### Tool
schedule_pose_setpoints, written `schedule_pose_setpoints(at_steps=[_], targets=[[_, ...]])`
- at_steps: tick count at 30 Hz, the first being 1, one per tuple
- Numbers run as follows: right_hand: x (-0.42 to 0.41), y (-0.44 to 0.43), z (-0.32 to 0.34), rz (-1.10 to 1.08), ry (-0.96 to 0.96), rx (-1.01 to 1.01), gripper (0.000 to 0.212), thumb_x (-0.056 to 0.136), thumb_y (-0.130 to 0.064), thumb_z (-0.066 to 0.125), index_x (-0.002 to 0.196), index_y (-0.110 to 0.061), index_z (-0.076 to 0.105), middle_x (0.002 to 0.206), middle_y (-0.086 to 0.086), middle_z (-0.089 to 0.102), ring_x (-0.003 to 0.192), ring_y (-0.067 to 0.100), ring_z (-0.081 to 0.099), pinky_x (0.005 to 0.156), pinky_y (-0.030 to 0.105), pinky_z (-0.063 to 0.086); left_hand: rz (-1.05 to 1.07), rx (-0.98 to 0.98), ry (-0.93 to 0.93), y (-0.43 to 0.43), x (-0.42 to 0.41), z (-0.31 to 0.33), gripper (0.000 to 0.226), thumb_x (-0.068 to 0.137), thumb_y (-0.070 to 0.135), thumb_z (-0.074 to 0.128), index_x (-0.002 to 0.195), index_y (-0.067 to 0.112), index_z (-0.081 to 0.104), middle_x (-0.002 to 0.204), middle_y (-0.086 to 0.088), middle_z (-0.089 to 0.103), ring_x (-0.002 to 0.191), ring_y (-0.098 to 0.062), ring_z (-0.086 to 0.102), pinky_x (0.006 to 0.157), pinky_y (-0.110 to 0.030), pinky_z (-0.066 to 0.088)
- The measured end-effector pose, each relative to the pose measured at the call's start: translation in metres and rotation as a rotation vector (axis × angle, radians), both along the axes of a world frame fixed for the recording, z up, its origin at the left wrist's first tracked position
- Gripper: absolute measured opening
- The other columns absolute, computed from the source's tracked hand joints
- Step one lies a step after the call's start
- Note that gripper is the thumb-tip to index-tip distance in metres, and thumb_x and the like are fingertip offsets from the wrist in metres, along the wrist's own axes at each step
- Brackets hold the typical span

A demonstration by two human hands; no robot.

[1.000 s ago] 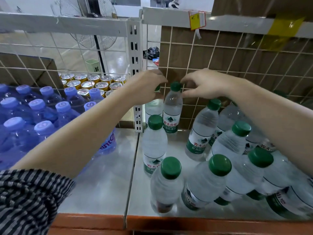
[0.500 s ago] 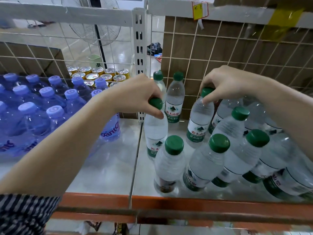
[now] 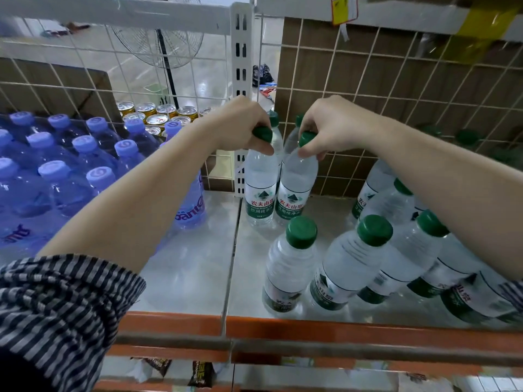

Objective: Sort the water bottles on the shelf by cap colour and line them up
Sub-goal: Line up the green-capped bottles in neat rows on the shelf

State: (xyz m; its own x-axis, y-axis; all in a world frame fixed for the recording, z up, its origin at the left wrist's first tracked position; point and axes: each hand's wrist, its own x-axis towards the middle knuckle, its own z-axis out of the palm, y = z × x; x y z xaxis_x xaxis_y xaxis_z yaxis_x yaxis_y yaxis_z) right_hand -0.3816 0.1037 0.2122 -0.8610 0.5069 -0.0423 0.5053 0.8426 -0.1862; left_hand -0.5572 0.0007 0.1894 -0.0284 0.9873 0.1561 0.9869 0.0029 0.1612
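My left hand (image 3: 240, 125) grips the green cap of a clear water bottle (image 3: 261, 188) standing upright on the metal shelf (image 3: 198, 267). Right beside it, touching, stands a second green-capped bottle (image 3: 295, 190), whose cap my right hand (image 3: 331, 127) pinches. Two more green-capped bottles stand just behind them against the wire grid, mostly hidden. Several green-capped bottles (image 3: 291, 267) stand in a loose group at the front right. Blue bottles with purple caps (image 3: 85, 165) fill the left side of the shelf.
A white wire grid (image 3: 368, 80) backs the shelf, with a white slotted post (image 3: 240, 66) at its middle. Gold-topped cans (image 3: 158, 114) sit behind the blue bottles. An orange rail (image 3: 311, 329) runs along the shelf's front edge.
Each hand has carried its green-capped bottle toward the back centre; the two bottles now stand side by side in front of the two rear ones. The view has moved closer.
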Motion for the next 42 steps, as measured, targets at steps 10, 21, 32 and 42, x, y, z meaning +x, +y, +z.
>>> schedule_pose_setpoints(at_steps=[10, 21, 32, 42], targets=[[-0.004, 0.001, -0.010, -0.023, 0.044, -0.025, 0.030, 0.083, -0.027, 0.075, 0.107, -0.011, 0.067, 0.093, 0.005, 0.070, 0.063, 0.007, 0.071, 0.060, 0.023, 0.056, 0.024, 0.086, -0.100, -0.005, 0.002, -0.010, 0.038, 0.077, 0.035, 0.079, 0.106, 0.013, 0.069, 0.092, -0.004, 0.068, 0.079, -0.017, 0.057, 0.075, -0.028, 0.044], [0.081, -0.062, 0.022, -0.002, 0.086, -0.127, 0.041, 0.088, -0.049, 0.059, 0.121, -0.025, 0.063, 0.107, -0.009, 0.069, 0.080, 0.003, 0.070, 0.074, 0.022, 0.055, 0.010, 0.321, -0.139, -0.054, 0.061, -0.011, 0.043, 0.093, 0.038, 0.059, 0.129, 0.014, 0.059, 0.123, -0.003, 0.065, 0.106, -0.013, 0.061, 0.091, -0.023, 0.046], [0.155, -0.121, -0.062, -0.175, 0.498, -0.264, 0.054, 0.074, -0.047, 0.072, 0.122, -0.033, 0.052, 0.107, -0.013, 0.065, 0.096, 0.010, 0.065, 0.088, 0.035, 0.055, -0.173, 0.168, -0.471, -0.126, 0.122, -0.034, 0.031, 0.067, 0.050, 0.080, 0.078, 0.023, 0.069, 0.062, 0.014, 0.061, 0.058, -0.003, 0.054, 0.058, -0.030, 0.048], [0.129, -0.115, -0.073, -0.147, 0.756, -0.268, 0.036, 0.075, -0.029, 0.078, 0.107, -0.020, 0.066, 0.101, -0.001, 0.066, 0.094, 0.016, 0.062, 0.086, 0.022, 0.050, 0.035, 0.215, -0.413, -0.118, 0.088, -0.035, 0.042, 0.071, 0.054, 0.071, 0.080, 0.014, 0.063, 0.062, 0.008, 0.054, 0.054, 0.001, 0.047, 0.056, -0.014, 0.038]])
